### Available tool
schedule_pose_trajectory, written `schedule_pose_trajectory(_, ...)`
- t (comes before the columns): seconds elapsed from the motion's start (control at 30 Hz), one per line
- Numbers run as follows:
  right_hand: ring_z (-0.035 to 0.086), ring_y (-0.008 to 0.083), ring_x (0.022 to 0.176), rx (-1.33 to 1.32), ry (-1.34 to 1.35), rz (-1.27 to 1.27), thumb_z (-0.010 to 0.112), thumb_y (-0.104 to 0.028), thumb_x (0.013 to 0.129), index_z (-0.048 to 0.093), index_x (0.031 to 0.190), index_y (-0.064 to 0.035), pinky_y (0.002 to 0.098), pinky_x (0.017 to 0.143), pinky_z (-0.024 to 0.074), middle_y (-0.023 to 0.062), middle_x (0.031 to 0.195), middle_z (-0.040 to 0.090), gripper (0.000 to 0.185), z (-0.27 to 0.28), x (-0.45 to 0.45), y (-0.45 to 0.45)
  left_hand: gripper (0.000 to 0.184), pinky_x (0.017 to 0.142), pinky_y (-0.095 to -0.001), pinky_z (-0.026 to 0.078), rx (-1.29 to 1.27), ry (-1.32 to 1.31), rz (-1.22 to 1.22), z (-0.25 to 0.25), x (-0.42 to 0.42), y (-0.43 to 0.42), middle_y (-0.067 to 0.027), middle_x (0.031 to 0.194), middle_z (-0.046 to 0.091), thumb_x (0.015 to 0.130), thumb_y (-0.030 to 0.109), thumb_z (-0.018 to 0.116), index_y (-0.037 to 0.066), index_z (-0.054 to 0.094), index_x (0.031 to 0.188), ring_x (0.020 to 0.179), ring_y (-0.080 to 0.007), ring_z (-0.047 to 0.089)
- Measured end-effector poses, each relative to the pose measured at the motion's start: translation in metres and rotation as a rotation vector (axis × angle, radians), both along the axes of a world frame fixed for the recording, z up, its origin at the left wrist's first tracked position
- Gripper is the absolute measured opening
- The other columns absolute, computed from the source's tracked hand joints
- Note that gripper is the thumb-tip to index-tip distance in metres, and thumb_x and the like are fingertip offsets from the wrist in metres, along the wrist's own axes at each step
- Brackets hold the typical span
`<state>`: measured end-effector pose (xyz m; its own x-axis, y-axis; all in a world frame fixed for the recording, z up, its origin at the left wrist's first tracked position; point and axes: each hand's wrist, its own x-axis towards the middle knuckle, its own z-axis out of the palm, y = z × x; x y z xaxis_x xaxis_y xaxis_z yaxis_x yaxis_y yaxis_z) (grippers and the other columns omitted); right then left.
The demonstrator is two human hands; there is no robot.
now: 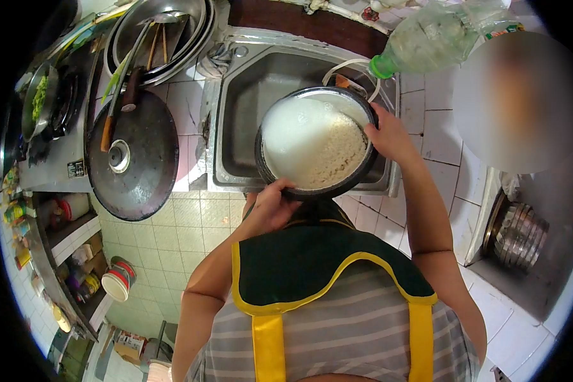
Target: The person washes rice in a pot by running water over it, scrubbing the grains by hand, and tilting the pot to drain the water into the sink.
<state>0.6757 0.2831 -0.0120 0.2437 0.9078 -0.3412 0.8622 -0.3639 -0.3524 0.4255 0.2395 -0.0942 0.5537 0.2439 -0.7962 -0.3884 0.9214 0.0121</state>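
A round dark-rimmed pot (344,182) is tilted over the metal sink (239,108). In it, cloudy white water (296,127) lies toward the left and wet rice grains (340,156) show at the right. My left hand (275,205) is closed on the pot's near rim, at the lower left. My right hand (389,135) grips the rim on the right side. The pot hides part of the sink basin.
A large black lid (134,184) lies left of the sink, below stacked metal basins (118,38) with utensils. A plastic bottle with a green cap (426,41) is at the upper right. A pan of greens (39,102) stands far left, a bucket (118,280) lower left.
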Motion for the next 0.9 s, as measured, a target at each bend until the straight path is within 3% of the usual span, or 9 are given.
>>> schedule_pose_trajectory(0.4,0.055,0.0391,0.087,0.031,-0.151,0.096,0.047,-0.017,0.076,0.039,0.118,0.0068,0.0442,0.080,0.0424,0.0281,0.092,0.056,0.050,-0.004,0.000,-0.001,0.022,0.052,-0.0250,0.049,-0.021,-0.032,-0.014,-0.001,0.001,0.002,-0.0063,0.083,0.054,0.075,0.008,0.050,0.004,0.047,0.097,0.071,-0.0168,0.055)
schedule_pose_trajectory(0.9,0.055,0.0393,0.086,0.132,0.029,-0.031,0.052,-0.020,0.072,0.043,0.119,0.0022,0.0423,0.077,0.0433,0.0266,0.092,0.057,0.053,-0.009,0.008,0.000,0.019,0.050,-0.0241,0.048,-0.027,-0.032,-0.061,0.005,0.003,0.007,-0.0057,0.080,0.057,0.075,0.011,0.050,0.005,0.049,0.093,0.069,-0.0171,0.056)
